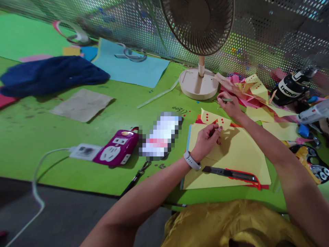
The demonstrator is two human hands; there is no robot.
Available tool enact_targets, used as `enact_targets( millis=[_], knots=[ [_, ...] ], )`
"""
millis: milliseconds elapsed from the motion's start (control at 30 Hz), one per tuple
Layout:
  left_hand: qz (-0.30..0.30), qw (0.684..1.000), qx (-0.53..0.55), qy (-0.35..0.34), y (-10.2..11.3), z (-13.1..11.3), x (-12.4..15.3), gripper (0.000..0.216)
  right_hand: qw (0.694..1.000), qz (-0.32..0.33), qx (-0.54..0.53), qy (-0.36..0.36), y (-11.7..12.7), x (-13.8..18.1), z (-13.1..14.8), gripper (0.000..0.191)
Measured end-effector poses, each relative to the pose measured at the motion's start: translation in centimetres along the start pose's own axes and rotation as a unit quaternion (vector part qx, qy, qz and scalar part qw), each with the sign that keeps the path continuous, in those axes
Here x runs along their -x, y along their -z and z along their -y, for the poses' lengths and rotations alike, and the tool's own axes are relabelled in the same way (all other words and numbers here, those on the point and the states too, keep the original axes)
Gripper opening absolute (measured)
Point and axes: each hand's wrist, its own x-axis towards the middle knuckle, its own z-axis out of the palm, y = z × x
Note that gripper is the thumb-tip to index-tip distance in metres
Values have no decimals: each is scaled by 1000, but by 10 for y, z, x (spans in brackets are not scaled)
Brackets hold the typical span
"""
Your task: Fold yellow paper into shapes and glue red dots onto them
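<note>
My left hand (207, 139), with a pale band on its wrist, is closed at the lower edge of a folded yellow paper piece (210, 116) with small red diamond shapes. Its fingertips appear to pinch that paper. Beyond it, my right hand (231, 107) is closed around a thin pale-green stick-like tool (227, 100), whose exact kind I cannot make out. Beneath the left hand lies a stack of yellow paper sheets (246, 151), with red, orange and blue edges showing. A black utility knife (228, 173) with a red cord rests across the stack.
A fan (199, 87) stands at the back. To the left are a phone (163, 135), a purple power strip (119, 147) with a white charger, and dark blue cloth (53, 73). Paper scraps (244, 85), a black bottle (290, 87) and yellow-handled scissors (305, 161) are on the right.
</note>
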Motion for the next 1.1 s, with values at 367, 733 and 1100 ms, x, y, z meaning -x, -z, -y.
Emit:
enact_targets(
  millis=[367, 733, 1100],
  knots=[
    [4, 1000, 12, 12, 0, -3, 0, 40, 999, -5, 38, 14, 0, 2, -1, 15],
    [5, 1000, 3, 3, 1, -3, 0, 43, 1000, -3, 23, 8, 3, 0, 1, 16],
    [3, 1000, 9, 8, 0, -2, 0, 41, 999, 7, 45, 26, 2, 2, 1, 17]
  ],
)
